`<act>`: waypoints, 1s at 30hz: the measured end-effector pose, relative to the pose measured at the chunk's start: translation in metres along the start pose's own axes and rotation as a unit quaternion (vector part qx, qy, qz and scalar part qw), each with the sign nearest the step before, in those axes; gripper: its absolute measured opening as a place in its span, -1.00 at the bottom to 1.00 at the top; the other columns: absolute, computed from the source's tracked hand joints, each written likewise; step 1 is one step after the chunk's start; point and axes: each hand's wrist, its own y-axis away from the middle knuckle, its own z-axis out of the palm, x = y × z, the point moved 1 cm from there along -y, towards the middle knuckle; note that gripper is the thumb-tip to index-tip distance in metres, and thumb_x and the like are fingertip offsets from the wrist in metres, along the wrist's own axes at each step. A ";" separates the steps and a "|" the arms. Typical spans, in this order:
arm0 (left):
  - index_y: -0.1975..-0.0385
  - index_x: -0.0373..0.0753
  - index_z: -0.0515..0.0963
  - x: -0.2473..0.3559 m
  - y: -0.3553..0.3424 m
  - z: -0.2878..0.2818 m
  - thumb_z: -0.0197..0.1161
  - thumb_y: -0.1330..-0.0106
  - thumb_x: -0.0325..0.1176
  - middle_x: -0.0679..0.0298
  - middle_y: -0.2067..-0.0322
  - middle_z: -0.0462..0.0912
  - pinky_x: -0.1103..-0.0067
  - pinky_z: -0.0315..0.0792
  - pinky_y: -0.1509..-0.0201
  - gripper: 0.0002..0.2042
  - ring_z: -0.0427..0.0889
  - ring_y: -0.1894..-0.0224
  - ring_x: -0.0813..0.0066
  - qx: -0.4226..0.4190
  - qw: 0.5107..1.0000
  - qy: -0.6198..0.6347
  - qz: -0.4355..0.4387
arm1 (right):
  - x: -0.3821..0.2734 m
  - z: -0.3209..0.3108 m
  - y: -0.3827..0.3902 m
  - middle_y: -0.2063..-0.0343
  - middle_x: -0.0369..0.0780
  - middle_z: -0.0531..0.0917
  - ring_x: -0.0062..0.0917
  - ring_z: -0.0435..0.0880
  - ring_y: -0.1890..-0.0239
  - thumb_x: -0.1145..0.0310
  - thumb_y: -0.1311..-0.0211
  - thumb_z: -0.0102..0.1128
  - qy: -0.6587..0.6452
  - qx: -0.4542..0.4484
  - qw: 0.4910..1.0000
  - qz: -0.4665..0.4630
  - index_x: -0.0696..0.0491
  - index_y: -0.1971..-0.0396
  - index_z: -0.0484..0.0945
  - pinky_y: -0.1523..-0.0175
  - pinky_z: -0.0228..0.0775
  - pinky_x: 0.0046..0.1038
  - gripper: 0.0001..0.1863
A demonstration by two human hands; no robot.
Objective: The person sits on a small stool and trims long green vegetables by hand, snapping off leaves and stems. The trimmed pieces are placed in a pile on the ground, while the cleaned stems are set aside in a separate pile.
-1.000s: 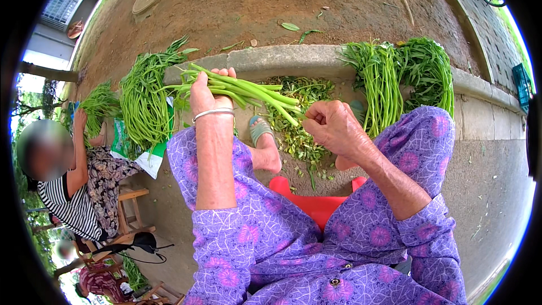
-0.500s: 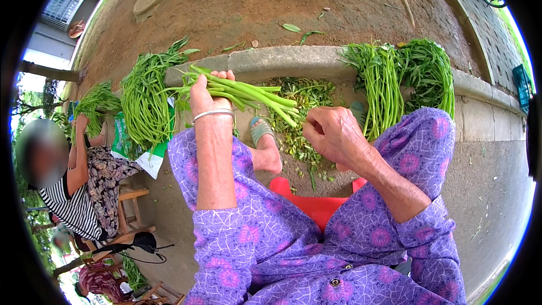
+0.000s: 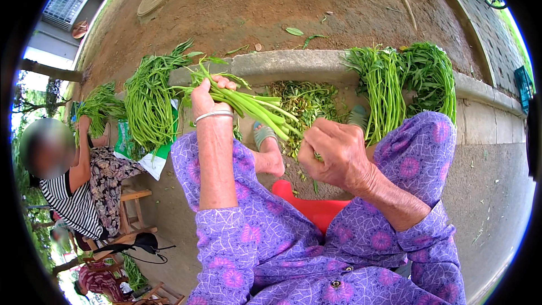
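Observation:
My left hand (image 3: 210,96), wearing a silver bangle at the wrist, is closed around a bunch of water spinach (image 3: 261,108). Its thick pale-green stems point right, and leafy tips stick out beyond the fingers at the upper left. Just right of the cut stem ends, my right hand (image 3: 337,155) is curled closed with the thumb against the fingers. Whatever those fingers may pinch is hidden. Loose trimmed leaves and stem bits (image 3: 305,99) lie on the ground beyond my hands, between my sandalled feet.
Long greens hang over the stone curb (image 3: 291,65): two bundles (image 3: 385,88) at right, a large heap (image 3: 148,104) at left over a green-and-white bag (image 3: 155,164). A red stool (image 3: 307,206) is beneath me. At far left a seated person (image 3: 68,203) handles more greens (image 3: 100,104).
My right hand has drawn slightly down and toward me, turning its knuckles up. The bunch in my left hand has shifted a little, its stem ends tilting lower.

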 end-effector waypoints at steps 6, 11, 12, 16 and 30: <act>0.37 -0.30 0.30 0.007 -0.008 -0.009 -0.16 -0.38 -0.32 0.20 0.53 0.38 0.39 0.32 0.41 -0.82 0.34 0.56 0.40 -0.011 0.998 -0.026 0.060 | -0.006 -0.016 -0.006 0.74 -0.24 0.36 -0.45 0.39 0.76 0.61 0.26 0.11 -0.009 0.072 0.996 -0.043 0.11 0.68 0.40 0.67 0.22 -0.40 -0.90; 0.27 -0.25 0.34 -0.010 0.006 0.006 -0.06 -0.39 -0.30 0.22 0.48 0.45 0.40 0.37 0.39 -0.84 0.42 0.53 0.41 -0.087 0.996 -0.009 0.017 | 0.033 -0.022 -0.007 0.66 -0.17 0.46 -0.21 0.49 0.63 0.50 0.07 0.14 -0.004 -0.023 0.992 0.124 0.13 0.67 0.39 0.53 0.34 -0.28 -0.87; 0.22 -0.28 0.34 -0.019 0.012 0.011 -0.04 -0.39 -0.32 0.22 0.45 0.45 0.42 0.38 0.35 -0.84 0.42 0.50 0.42 -0.123 0.992 -0.035 0.021 | 0.036 -0.020 -0.008 0.65 -0.17 0.46 -0.20 0.50 0.62 0.49 0.06 0.14 -0.010 -0.016 0.989 0.148 0.13 0.66 0.41 0.51 0.34 -0.26 -0.89; 0.11 -0.24 0.39 -0.043 0.025 0.023 0.07 -0.36 -0.27 0.23 0.39 0.51 0.45 0.44 0.33 -0.78 0.47 0.46 0.44 -0.176 0.975 -0.137 0.009 | 0.045 -0.014 -0.009 0.64 -0.14 0.47 -0.14 0.51 0.59 0.47 0.01 0.12 -0.005 0.014 0.987 0.161 0.13 0.59 0.49 0.47 0.34 -0.21 -0.93; 0.35 -0.26 0.52 -0.103 0.093 0.045 0.20 -0.29 -0.19 0.33 0.55 0.56 0.69 0.43 0.63 -0.76 0.52 0.64 0.61 -0.310 0.862 -0.389 -0.094 | 0.059 -0.022 -0.020 0.44 -0.21 0.56 -0.52 0.51 0.37 -0.21 -0.15 0.06 -0.379 -0.147 0.825 0.393 0.20 0.12 0.51 0.21 0.37 -0.39 -0.32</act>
